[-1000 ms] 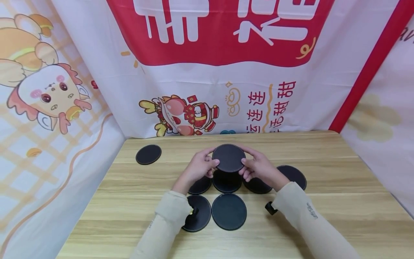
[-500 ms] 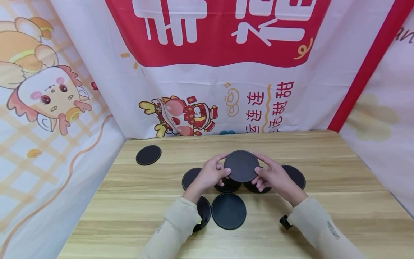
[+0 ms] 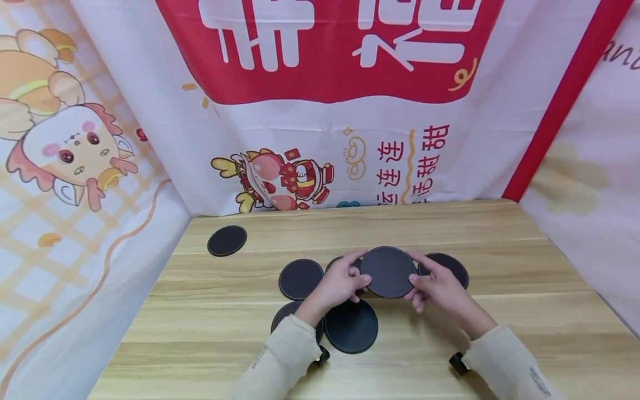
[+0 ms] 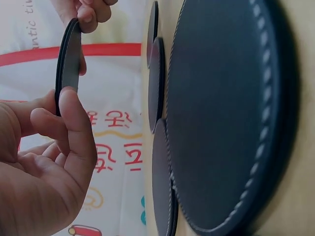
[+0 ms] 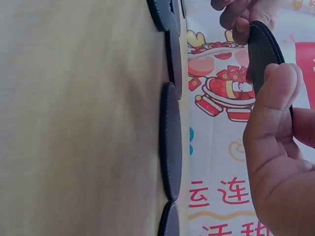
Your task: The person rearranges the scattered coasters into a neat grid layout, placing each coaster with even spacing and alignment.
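Both hands hold one round black coaster (image 3: 387, 272) up off the table, tilted so its flat face shows in the head view. My left hand (image 3: 342, 283) pinches its left edge between thumb and fingers. At the opposite edge, my right hand (image 3: 440, 286) grips it the same way. Each wrist view shows the held coaster (image 4: 71, 64) nearly edge-on, clear of the tabletop. Beneath the hands lies a row of similar coasters, including a left one (image 3: 301, 279) and a right one (image 3: 447, 269); those between are partly covered by the hands and the held coaster.
Closer to the person, a coaster (image 3: 351, 328) lies beside another coaster (image 3: 285, 318) partly under the left sleeve. A separate coaster (image 3: 227, 240) sits at the table's back left. The wooden table (image 3: 525, 311) meets a printed cloth backdrop (image 3: 280, 122) behind.
Both hands have carried the coaster to the right and closer to the person, from over the row's middle toward its right part. The coasters on the table keep their places.
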